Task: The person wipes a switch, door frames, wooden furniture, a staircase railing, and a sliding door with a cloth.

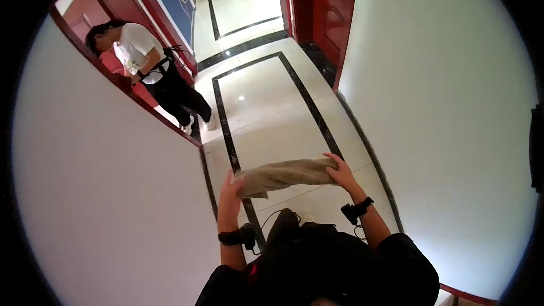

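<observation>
The brown cloth (286, 174) was stretched between the two hands, above the floor (272, 119), gathered into a loose roll with a small flap drooping near the left hand (231, 186). That hand was curled around one end, and the right hand (340, 171) gripped the other between thumb and fingers. It looked light, soft and limp, probably neither fragile nor slippery; the bunched ends seemed the best hold, as the middle would likely sag.
</observation>
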Available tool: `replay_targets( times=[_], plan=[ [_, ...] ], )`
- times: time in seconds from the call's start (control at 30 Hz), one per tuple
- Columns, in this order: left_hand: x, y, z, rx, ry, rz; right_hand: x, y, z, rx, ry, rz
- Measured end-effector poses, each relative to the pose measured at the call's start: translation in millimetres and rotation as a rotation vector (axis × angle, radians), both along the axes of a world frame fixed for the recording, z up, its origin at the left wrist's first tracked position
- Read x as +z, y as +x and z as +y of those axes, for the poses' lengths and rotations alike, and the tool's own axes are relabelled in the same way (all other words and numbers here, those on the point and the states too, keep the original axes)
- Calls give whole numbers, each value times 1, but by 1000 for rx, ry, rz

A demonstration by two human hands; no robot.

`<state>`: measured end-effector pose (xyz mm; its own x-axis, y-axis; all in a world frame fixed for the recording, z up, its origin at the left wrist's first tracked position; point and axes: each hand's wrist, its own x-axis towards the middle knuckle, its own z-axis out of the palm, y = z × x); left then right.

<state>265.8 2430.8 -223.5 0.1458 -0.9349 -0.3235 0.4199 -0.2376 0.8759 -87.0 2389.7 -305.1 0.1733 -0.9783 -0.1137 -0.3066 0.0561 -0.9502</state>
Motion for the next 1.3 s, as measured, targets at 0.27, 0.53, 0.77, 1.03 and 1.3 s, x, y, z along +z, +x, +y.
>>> replay_targets(
  times=[0.27,0.53,0.77,1.03,1.3],
  plan=[
    [-26,28,-107,-206,1,-192,32,2,-80,432,-64,516],
    [-36,33,-280,-268,-3,-329,71,20,-168,447,-91,887],
    [-66,-21,-398,-312,-58,-325,106,17,-232,-85,-190,414],
    [-41,-116,-500,-593,-534,-1015,98,6,-345,-319,-39,-266],
    [-23,-182,-628,-600,-569,-1231,106,-66,-511,-774,137,-898]
  ],
)
